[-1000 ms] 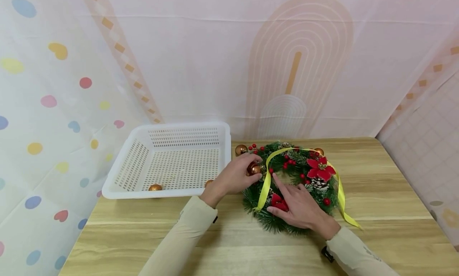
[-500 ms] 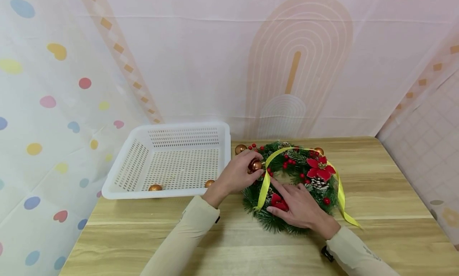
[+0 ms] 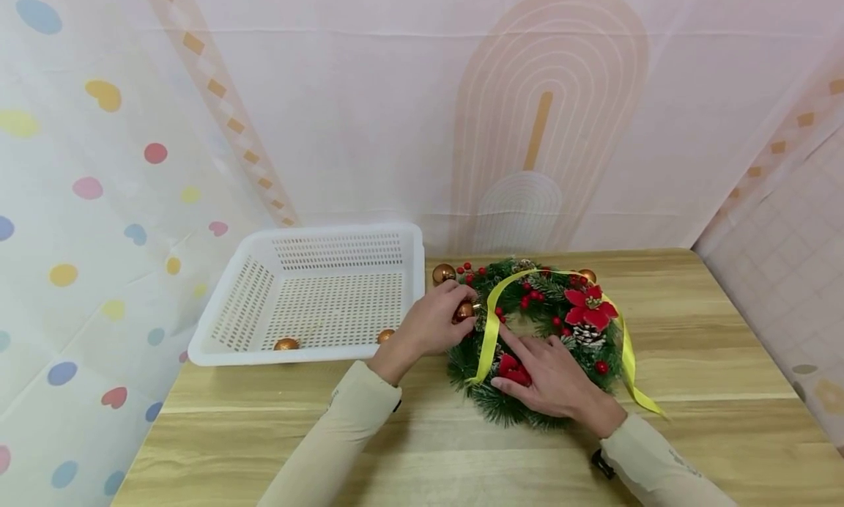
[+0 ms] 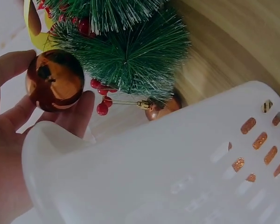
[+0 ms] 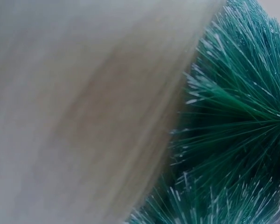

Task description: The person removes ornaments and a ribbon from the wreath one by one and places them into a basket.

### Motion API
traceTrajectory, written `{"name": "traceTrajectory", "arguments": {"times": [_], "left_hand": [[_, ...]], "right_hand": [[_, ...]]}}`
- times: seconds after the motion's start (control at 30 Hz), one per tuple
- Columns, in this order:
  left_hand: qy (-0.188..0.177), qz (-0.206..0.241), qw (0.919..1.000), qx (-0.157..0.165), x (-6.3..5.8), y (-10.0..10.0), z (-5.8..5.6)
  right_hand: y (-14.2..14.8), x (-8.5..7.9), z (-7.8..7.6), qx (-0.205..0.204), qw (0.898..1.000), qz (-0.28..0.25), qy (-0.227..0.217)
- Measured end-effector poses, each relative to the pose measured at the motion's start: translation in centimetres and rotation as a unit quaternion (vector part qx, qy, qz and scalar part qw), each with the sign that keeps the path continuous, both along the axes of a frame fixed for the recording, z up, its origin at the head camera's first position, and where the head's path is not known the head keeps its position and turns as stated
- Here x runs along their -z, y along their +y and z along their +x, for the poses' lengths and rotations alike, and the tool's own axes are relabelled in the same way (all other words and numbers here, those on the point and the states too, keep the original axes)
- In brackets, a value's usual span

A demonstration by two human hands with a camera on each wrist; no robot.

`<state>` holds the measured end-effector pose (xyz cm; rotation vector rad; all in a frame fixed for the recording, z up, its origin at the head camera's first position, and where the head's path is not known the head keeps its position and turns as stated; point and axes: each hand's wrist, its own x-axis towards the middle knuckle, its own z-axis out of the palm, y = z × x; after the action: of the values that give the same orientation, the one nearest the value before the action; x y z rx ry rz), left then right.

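My left hand (image 3: 431, 320) pinches a shiny copper Christmas ball (image 4: 55, 80) between thumb and fingers, at the left side of the green wreath (image 3: 504, 412). Its gold cap faces the wreath in the head view. My right hand (image 3: 550, 379) rests on the wreath's front part. The index finger is stretched out by the yellow ribbon (image 3: 489, 338), and the thumb lies by a partly covered red flower (image 3: 514, 370). The ribbon runs over the wreath and trails onto the table at the right. In the right wrist view, only green needles and table surface show, not the hand.
Left of the wreath stands a white plastic basket (image 3: 306, 357) with glittery orange balls (image 3: 286, 344) near its front wall. Copper balls (image 3: 443, 274) sit at the wreath's back left and back right. A red poinsettia (image 3: 590, 309) and a pinecone (image 3: 588, 336) decorate its right side.
The ball in my left hand has shifted slightly, first away from me, then back and a little left. My right hand has stayed on the wreath.
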<state>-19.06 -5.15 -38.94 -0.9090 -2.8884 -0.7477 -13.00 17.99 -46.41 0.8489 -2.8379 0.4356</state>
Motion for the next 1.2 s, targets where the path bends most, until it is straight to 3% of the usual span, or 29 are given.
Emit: {"name": "traceTrajectory", "arguments": {"times": [0.33, 0.7, 1.07, 1.2], "left_hand": [[-0.007, -0.024, 0.9997, 0.001, 0.4, 0.1, 0.2], [-0.008, 0.009, 0.9997, -0.021, 0.1, 0.4, 0.0], [-0.006, 0.037, 0.9992, -0.016, 0.4, 1.0, -0.4], [-0.013, 0.047, 0.9987, -0.013, 0.5, 1.3, -0.5]], "right_hand": [[-0.1, -0.1, -0.1, 0.014, 0.999, -0.017, -0.025], [-0.2, 0.1, -0.4, 0.036, 0.998, -0.058, -0.004], [-0.4, 0.1, -0.3, 0.079, 0.991, -0.095, -0.045], [-0.3, 0.3, -0.3, 0.073, 0.991, -0.101, -0.043]]}}
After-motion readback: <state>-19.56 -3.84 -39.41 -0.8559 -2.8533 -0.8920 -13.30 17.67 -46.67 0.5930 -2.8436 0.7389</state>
